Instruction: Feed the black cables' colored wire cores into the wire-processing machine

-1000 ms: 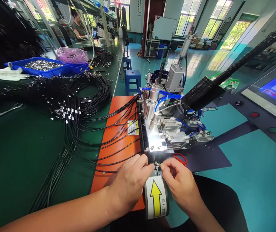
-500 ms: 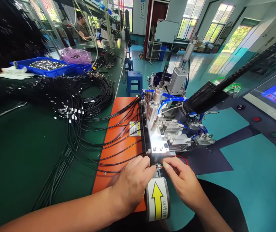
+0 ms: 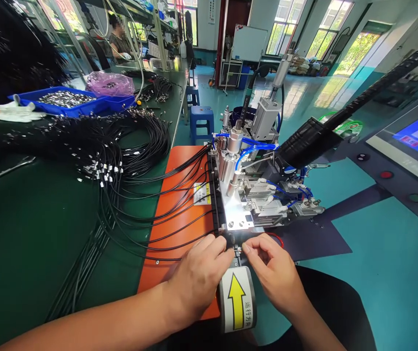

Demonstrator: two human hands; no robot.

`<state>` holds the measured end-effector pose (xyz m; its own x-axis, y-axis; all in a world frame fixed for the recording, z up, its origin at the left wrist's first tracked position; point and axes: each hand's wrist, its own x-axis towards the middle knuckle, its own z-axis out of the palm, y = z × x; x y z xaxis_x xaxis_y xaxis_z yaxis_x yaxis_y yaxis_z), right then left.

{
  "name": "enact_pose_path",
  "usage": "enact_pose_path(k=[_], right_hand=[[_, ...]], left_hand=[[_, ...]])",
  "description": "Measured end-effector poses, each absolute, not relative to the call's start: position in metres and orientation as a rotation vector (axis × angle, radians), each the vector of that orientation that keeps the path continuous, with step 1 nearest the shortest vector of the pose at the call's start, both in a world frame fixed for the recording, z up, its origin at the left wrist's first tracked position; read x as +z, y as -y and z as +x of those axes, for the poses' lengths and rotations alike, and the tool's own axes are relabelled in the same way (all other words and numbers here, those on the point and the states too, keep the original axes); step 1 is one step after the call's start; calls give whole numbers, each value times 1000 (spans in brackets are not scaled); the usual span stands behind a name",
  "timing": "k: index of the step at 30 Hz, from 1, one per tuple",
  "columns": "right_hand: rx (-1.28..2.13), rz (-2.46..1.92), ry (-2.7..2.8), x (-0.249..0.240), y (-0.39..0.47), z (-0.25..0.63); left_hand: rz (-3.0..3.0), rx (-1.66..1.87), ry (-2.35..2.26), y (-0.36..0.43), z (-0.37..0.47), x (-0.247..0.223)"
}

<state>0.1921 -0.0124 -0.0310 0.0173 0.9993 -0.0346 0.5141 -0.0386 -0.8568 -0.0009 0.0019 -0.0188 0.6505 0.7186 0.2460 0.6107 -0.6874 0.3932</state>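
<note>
My left hand (image 3: 203, 275) is closed at the near end of the machine (image 3: 245, 195), its thumb and fingers pinched together. A black cable (image 3: 161, 258) runs across the orange plate (image 3: 180, 195) and disappears under this hand; its end is hidden. My right hand (image 3: 273, 268) faces it from the right, thumb and forefinger pressed together beside a small metal fitting (image 3: 237, 251) on the narrow track. What the right fingertips pinch is too small to make out. Just below stands a rounded cover with a yellow arrow (image 3: 236, 300).
Several cables curve from the left onto the orange plate. A bundle of black cables (image 3: 143, 146) lies on the green table (image 3: 48, 234), near a blue tray of metal parts (image 3: 66, 100). A control panel (image 3: 395, 165) stands at right. Another person (image 3: 119, 44) sits farther back.
The whole view has shifted slightly left. My right fingertips have moved very slightly at the track; my left hand keeps its closed pose.
</note>
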Motion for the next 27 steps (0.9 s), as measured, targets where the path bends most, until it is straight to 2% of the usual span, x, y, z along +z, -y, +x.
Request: enact_pose_path(k=[6, 14, 22, 27], right_hand=[[988, -1644, 1485, -41, 12, 189], [1279, -1583, 1290, -41, 13, 191], [1063, -1571, 1477, -46, 16, 181], [1052, -1612, 1443, -53, 18, 178]], left_hand=[[2652, 537, -1015, -4, -3, -21], [2653, 563, -1002, -5, -4, -23], [2628, 459, -1096, 1, -7, -20], [2569, 534, -1140, 4, -14, -21]])
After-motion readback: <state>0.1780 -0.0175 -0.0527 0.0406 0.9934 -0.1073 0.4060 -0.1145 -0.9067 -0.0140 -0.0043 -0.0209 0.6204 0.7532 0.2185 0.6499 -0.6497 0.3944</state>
